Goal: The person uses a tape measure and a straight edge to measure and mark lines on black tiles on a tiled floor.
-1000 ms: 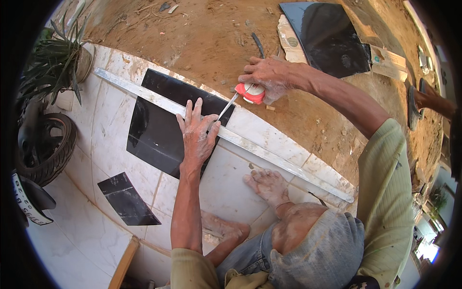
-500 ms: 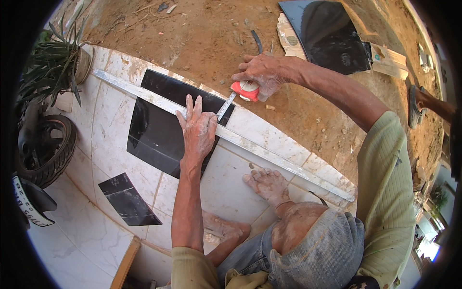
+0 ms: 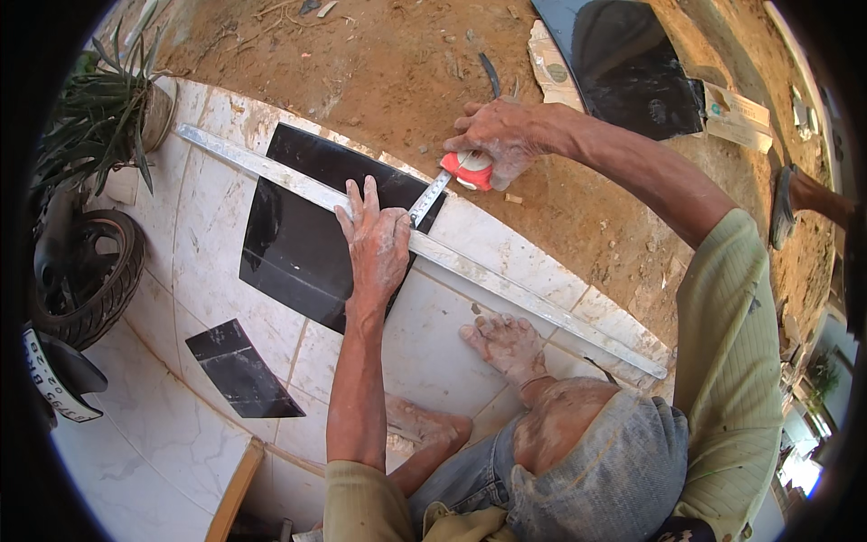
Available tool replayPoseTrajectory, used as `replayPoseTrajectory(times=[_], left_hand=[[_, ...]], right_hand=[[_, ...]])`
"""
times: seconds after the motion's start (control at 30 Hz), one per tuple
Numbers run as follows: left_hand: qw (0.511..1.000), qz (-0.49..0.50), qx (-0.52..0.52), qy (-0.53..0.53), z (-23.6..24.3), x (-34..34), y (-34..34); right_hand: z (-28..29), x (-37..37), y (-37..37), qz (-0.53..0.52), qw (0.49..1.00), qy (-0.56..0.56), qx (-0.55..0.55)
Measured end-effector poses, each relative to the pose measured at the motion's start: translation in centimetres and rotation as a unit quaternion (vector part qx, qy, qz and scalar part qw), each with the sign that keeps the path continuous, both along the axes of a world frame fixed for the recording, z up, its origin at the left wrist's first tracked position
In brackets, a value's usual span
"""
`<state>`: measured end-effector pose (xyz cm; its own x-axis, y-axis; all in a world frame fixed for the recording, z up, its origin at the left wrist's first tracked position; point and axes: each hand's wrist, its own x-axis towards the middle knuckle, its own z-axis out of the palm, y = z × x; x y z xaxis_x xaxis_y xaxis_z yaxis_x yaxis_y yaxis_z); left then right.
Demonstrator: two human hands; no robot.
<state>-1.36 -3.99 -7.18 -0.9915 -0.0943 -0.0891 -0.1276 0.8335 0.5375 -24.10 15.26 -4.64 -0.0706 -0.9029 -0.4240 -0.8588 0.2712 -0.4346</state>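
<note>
The right hand [image 3: 506, 135] has its fingers closed around one red-and-white tape measure [image 3: 470, 169], held over the dirt [image 3: 379, 72] just beyond the floor's [image 3: 212, 212] edge, its one blade [image 3: 430, 200] reaching the left hand [image 3: 375, 239]. Two left fingers stretch over one metal bar [image 3: 533, 312], the others bent near the blade's end, though whether they pinch it I cannot tell. Of three black slabs, one [image 3: 302, 244] lies under the bar, one smaller [image 3: 242, 369] nearby on the floor, and one [image 3: 623, 68] beyond, over the dirt.
</note>
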Motion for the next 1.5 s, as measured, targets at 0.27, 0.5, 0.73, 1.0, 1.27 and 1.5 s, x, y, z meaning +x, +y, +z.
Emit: replayPoseTrajectory(times=[0.27, 0.5, 0.73, 1.0, 1.27, 1.5], left_hand=[[0.968, 0.239, 0.004, 0.077, -0.3, 1.7, 0.1], [0.921, 0.389, 0.02, -0.016, -0.2, -1.0, -2.3], [0.929, 0.366, -0.02, -0.042, -2.6, -0.7, -2.2], [0.94, 0.34, -0.019, -0.029, -2.7, -0.5, -1.9], [0.948, 0.318, -0.005, -0.003, -3.2, -0.3, -2.1], [0.949, 0.315, 0.004, -0.014, -2.6, -0.1, -2.1]], right_hand=[[1.3, 0.0, -0.5, -0.004, 1.0, -0.004, 0.011], [0.8, -0.1, -0.6, 0.001, 1.0, -0.006, 0.017], [0.2, -0.1, -0.7, 0.007, 1.0, 0.005, 0.014], [0.7, 0.0, -0.8, 0.008, 1.0, 0.004, 0.021], [0.4, 0.1, -0.8, -0.001, 0.999, -0.007, 0.033], [1.2, 0.5, -1.4, 0.005, 0.999, -0.004, 0.035]])
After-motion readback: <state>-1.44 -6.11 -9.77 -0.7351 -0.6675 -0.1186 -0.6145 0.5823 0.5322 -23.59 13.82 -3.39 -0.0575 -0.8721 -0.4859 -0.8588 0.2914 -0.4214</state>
